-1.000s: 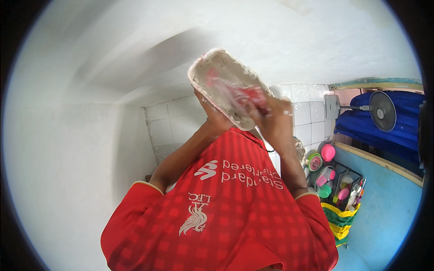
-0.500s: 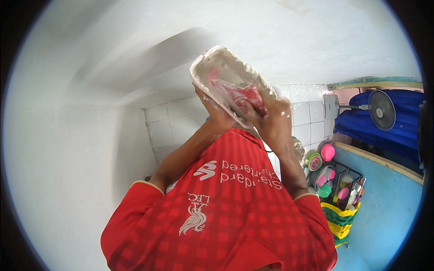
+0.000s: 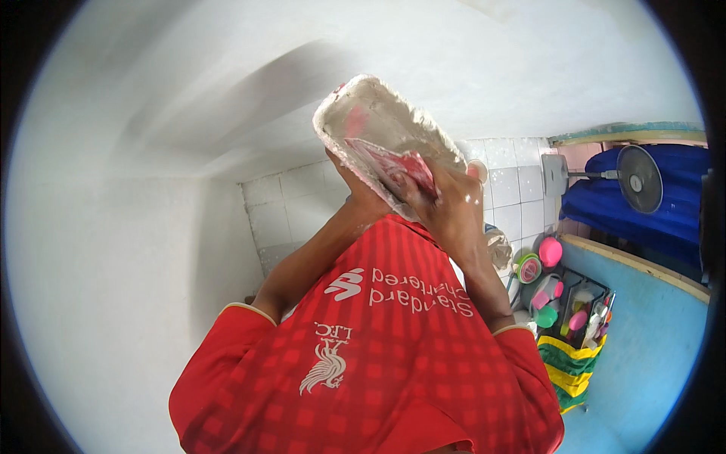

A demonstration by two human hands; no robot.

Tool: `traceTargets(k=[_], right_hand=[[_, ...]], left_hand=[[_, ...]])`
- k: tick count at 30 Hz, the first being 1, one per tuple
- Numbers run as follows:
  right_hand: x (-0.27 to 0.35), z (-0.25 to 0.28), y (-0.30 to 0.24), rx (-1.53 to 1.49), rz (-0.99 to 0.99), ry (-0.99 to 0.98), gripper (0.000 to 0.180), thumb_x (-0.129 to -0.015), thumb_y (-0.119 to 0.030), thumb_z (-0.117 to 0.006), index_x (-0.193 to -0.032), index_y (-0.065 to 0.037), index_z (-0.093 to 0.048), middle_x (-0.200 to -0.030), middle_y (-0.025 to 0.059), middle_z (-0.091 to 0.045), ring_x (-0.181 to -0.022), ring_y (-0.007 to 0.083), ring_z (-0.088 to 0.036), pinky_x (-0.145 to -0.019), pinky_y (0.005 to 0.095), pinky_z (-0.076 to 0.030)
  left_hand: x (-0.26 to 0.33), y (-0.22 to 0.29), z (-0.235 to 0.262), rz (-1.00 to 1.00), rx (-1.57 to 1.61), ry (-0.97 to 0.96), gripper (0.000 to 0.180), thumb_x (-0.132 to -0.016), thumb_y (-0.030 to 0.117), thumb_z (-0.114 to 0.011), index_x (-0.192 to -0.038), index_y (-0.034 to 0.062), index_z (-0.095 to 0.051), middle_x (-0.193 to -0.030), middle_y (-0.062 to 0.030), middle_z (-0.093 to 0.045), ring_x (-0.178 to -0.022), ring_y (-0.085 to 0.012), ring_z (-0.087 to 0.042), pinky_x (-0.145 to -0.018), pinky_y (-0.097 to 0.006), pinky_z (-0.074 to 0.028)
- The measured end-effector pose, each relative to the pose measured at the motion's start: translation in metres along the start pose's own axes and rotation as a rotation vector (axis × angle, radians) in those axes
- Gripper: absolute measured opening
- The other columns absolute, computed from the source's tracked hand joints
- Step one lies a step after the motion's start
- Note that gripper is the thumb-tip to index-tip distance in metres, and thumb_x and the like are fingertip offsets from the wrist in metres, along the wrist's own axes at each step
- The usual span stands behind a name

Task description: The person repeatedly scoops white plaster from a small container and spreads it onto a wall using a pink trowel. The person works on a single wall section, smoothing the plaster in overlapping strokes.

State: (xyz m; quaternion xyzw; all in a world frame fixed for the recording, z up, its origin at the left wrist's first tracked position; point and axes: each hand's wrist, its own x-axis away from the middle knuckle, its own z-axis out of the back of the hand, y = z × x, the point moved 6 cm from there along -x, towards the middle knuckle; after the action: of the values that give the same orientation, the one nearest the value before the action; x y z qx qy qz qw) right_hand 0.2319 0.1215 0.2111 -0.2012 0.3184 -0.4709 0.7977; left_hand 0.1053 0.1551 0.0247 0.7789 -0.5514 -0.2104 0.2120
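Note:
A long tub [image 3: 372, 102], its rim crusted with white plaster, tilts in front of my chest. My left hand [image 3: 358, 185] grips it along its left side, the fingers hidden beneath. Pasty grey-white filler coats the inside, and a reddish patch shows through near the far end. In my right hand [image 3: 454, 204] is a red putty scraper [image 3: 386, 163] smeared with white. Its blade is inside the tub, close to the left wall. White specks dot the back of that hand.
White plastered wall [image 3: 189, 98] rises ahead and at left, above white tiles [image 3: 508, 189]. At right are a grey fan [image 3: 640, 180], blue cloth [image 3: 677, 212], a light-blue panel [image 3: 650, 325], and a rack [image 3: 586, 291] with colourful kitchenware beside a green-yellow striped bag [image 3: 569, 371].
The scraper has shifted left and slightly down within the tub, its blade now nearer the left wall. My right hand turned with it. The tub moved slightly to the left.

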Motion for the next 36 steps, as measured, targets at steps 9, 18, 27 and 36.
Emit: traceTargets(k=[9,18,27,36], right_hand=[[-0.002,-0.001,-0.009,0.113,0.106,0.016,0.023,-0.091,-0.019,-0.082,-0.105,-0.003,-0.075,-0.075,0.0145,-0.073,-0.061,0.0304,-0.070,-0.064,0.0385,-0.052],[0.005,-0.004,-0.003,0.087,0.074,-0.023,0.022,-0.091,-0.021,-0.082,-0.102,-0.002,-0.075,-0.071,0.0128,-0.070,-0.056,0.0285,-0.066,-0.060,0.0406,-0.049],[0.004,0.004,0.000,0.177,0.063,-0.006,0.017,-0.091,-0.012,-0.082,-0.099,0.000,-0.075,-0.077,0.0130,-0.076,-0.064,0.0182,-0.073,-0.058,0.0335,-0.054],[0.010,0.001,0.007,0.040,-0.024,-0.010,0.020,-0.092,-0.015,-0.080,-0.106,-0.001,-0.076,-0.077,0.0158,-0.074,-0.060,0.0228,-0.070,-0.069,0.0391,-0.054]], left_hand=[[0.002,-0.006,0.005,0.126,0.127,0.281,0.064,-0.104,0.064,-0.040,-0.149,0.0177,-0.046,-0.142,-0.0032,-0.051,-0.129,-0.0223,-0.053,-0.110,-0.043,-0.047],[0.003,0.020,-0.019,-0.032,-0.086,0.154,0.065,-0.104,0.066,-0.042,-0.147,0.0184,-0.048,-0.138,-0.0028,-0.053,-0.128,-0.0228,-0.054,-0.108,-0.043,-0.049],[0.002,0.022,-0.024,-0.293,-0.331,0.172,0.061,-0.105,0.060,-0.045,-0.149,0.0170,-0.047,-0.140,-0.0028,-0.053,-0.128,-0.0228,-0.053,-0.109,-0.042,-0.048],[0.006,-0.018,0.006,0.245,0.396,0.248,0.052,-0.109,0.053,-0.044,-0.147,0.0174,-0.044,-0.132,-0.0049,-0.055,-0.116,-0.0203,-0.057,-0.094,-0.040,-0.053]])
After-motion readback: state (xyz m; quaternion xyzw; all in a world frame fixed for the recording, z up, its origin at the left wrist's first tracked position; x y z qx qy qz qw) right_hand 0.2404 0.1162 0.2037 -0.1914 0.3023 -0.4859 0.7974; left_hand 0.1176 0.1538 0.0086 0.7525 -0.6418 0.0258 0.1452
